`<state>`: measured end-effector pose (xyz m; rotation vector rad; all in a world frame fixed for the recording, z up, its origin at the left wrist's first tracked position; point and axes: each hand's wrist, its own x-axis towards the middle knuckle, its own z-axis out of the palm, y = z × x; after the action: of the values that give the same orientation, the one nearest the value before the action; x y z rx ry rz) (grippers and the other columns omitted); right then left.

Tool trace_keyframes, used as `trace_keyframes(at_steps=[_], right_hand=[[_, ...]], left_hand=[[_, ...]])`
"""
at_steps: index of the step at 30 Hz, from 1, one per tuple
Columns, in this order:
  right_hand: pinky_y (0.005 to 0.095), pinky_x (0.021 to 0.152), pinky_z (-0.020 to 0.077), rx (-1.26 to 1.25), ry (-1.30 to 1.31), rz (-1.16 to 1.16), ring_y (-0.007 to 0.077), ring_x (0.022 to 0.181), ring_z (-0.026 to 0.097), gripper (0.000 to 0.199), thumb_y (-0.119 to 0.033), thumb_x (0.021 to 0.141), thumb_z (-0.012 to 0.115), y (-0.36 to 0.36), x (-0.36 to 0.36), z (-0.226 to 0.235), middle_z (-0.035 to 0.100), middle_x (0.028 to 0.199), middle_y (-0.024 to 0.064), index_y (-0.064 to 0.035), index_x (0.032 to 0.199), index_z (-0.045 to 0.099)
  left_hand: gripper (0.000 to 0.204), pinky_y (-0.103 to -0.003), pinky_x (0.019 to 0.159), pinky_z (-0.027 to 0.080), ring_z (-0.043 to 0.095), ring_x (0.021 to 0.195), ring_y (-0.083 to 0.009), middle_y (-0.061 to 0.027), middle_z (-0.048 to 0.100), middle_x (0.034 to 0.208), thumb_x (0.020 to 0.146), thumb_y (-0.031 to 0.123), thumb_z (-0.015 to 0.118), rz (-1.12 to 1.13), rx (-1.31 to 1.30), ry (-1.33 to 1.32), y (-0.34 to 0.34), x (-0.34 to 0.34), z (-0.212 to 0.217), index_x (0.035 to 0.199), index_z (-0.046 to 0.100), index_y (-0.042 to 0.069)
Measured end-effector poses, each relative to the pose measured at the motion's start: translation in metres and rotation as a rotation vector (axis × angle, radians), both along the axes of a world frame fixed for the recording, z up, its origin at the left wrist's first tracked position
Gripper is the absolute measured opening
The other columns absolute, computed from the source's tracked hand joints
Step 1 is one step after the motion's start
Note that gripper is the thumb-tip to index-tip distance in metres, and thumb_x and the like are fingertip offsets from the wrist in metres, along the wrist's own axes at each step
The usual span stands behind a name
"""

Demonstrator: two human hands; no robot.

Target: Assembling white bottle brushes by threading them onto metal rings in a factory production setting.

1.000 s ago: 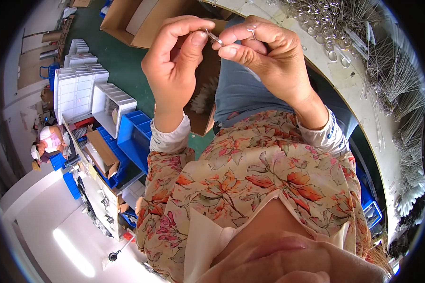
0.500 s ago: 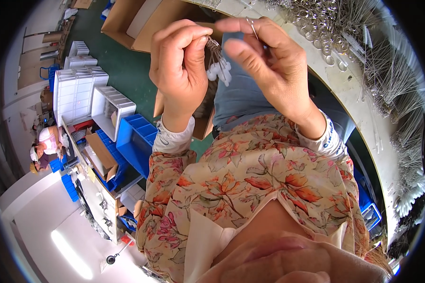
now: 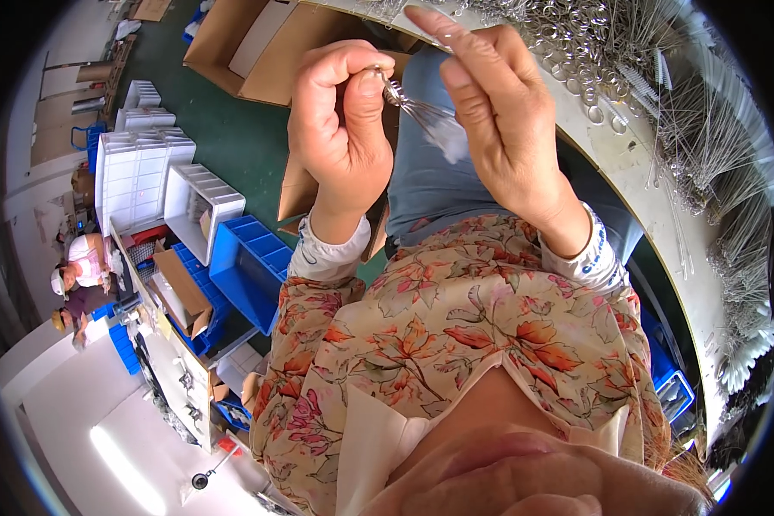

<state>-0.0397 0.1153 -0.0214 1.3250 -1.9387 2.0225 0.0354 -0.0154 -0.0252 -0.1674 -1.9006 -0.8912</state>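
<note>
My left hand pinches a metal ring between thumb and fingertips. From it fans a bunch of small wire brushes with twisted metal stems and whitish ends, blurred by motion. The ends of the bunch reach close to the thumb side of my right hand; whether they touch I cannot tell. That hand is raised with its forefinger stretched toward the table edge and the thumb apart. No held thing shows in it.
On the right, a pale curved table bears a heap of metal rings and piles of thin wire brushes. Open cardboard boxes stand ahead. Blue bins and white crates are at left, with people farther off.
The left hand has moved slightly right with the bunch, which now swings out toward the right hand. My right forefinger has lifted and stretched farther out; the ring seen at its fingers is no longer distinct.
</note>
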Motion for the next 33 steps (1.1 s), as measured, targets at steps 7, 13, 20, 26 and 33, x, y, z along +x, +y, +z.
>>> trace_keyframes(at_steps=[7, 13, 20, 26, 33], right_hand=[[0.0187, 0.054, 0.0424, -0.183, 0.187, -0.052, 0.0077, 0.066, 0.051, 0.027, 0.003, 0.078, 0.067, 0.002, 0.002, -0.002, 0.056, 0.087, 0.0038, -0.0059, 0.103, 0.069], [0.0243, 0.063, 0.0501, -0.205, 0.107, -0.050, 0.0140, 0.073, 0.059, 0.029, 0.007, 0.070, 0.069, 0.000, 0.008, -0.004, 0.058, 0.079, 0.0046, -0.0095, 0.093, 0.072], [0.0237, 0.065, 0.0490, -0.169, -0.255, 0.186, 0.0148, 0.073, 0.059, 0.024, 0.002, 0.073, 0.069, 0.004, 0.010, -0.023, 0.060, 0.082, 0.0053, -0.0089, 0.094, 0.072], [0.0237, 0.067, 0.0464, 0.061, 0.080, 0.173, 0.0126, 0.073, 0.057, 0.014, -0.005, 0.078, 0.069, 0.017, -0.008, 0.007, 0.060, 0.083, 0.0054, -0.0031, 0.092, 0.069], [0.0270, 0.055, 0.0472, 0.014, -0.014, 0.158, 0.0194, 0.058, 0.058, 0.012, -0.008, 0.072, 0.071, 0.012, -0.011, -0.002, 0.061, 0.073, 0.0060, -0.0065, 0.084, 0.069]], left_hand=[[0.010, -0.016, 0.051, 0.037, 0.047, 0.063, -0.0043, -0.0088, 0.059, 0.091, 0.093, 0.005, 0.048, 0.017, 0.068, -0.016, 0.008, -0.002, -0.002, 0.100, 0.051, -0.003], [0.010, -0.016, 0.052, 0.038, 0.049, 0.064, -0.0050, -0.0095, 0.059, 0.091, 0.093, 0.004, 0.048, 0.075, 0.012, -0.010, 0.003, -0.004, -0.005, 0.099, 0.050, -0.003], [0.009, -0.015, 0.051, 0.036, 0.046, 0.062, -0.0050, -0.0111, 0.058, 0.086, 0.093, 0.004, 0.046, -0.013, 0.141, 0.099, 0.009, -0.006, -0.010, 0.096, 0.050, -0.004], [0.010, -0.015, 0.054, 0.037, 0.048, 0.064, -0.0051, -0.0089, 0.058, 0.087, 0.092, 0.004, 0.050, 0.057, 0.029, -0.083, 0.004, 0.002, -0.010, 0.098, 0.054, -0.003], [0.006, -0.024, 0.055, 0.045, 0.056, 0.067, -0.0137, -0.0088, 0.057, 0.088, 0.087, 0.001, 0.058, 0.072, -0.171, -0.137, 0.001, 0.000, -0.003, 0.092, 0.061, 0.001]])
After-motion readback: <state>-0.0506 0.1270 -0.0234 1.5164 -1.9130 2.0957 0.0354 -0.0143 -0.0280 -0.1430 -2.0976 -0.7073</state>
